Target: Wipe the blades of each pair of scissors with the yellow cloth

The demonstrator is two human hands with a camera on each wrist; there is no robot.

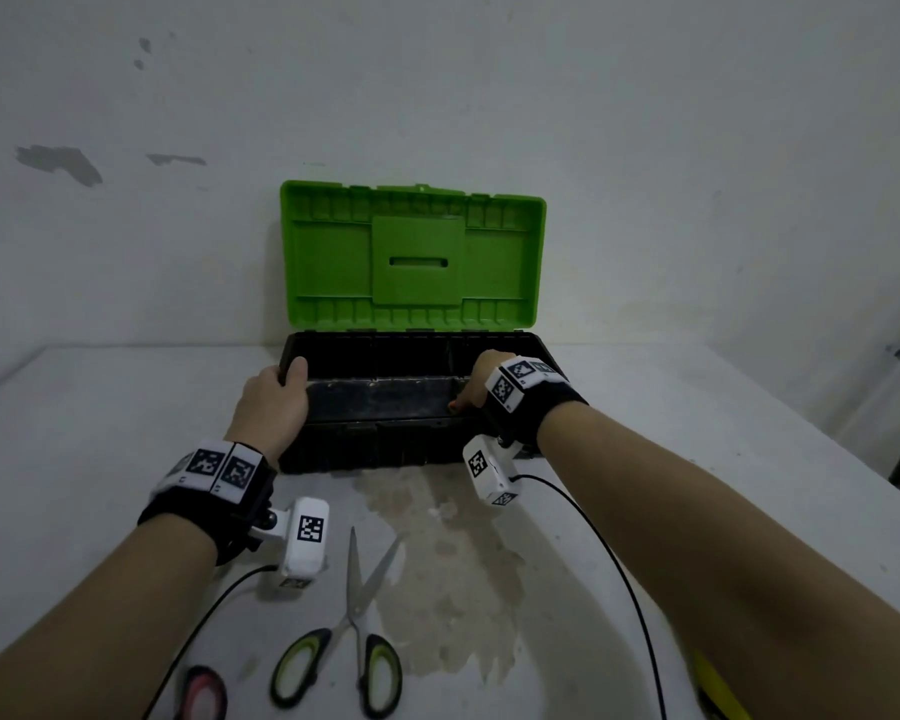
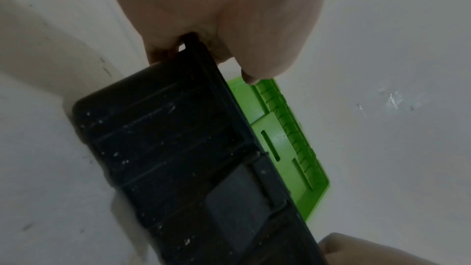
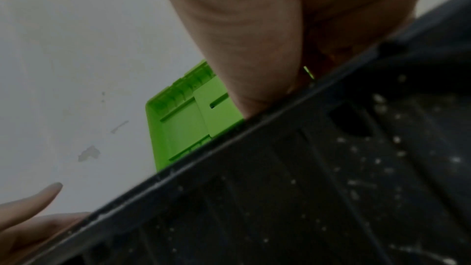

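Note:
A pair of scissors with green-and-black handles [image 1: 355, 623] lies on the table near me, its blades spread open and pointing away. Only the red-and-black handle of a second pair [image 1: 204, 691] shows at the bottom left. Under my right forearm a strip of the yellow cloth [image 1: 718, 688] peeks out at the bottom right. My left hand [image 1: 276, 392] grips the left end of the black toolbox [image 1: 380, 444], thumb over the rim. My right hand [image 1: 476, 379] holds the rim on the right, thumb inside. The wrist views show each hand [image 2: 229, 17] [image 3: 254, 37] clamped on the rim.
The toolbox's green lid [image 1: 411, 252] stands open against the white wall. Its black tray looks bare inside. A brownish stain [image 1: 453, 563] spreads on the white table [image 1: 671, 418] between box and scissors. Black cables run from both wrist cameras toward me.

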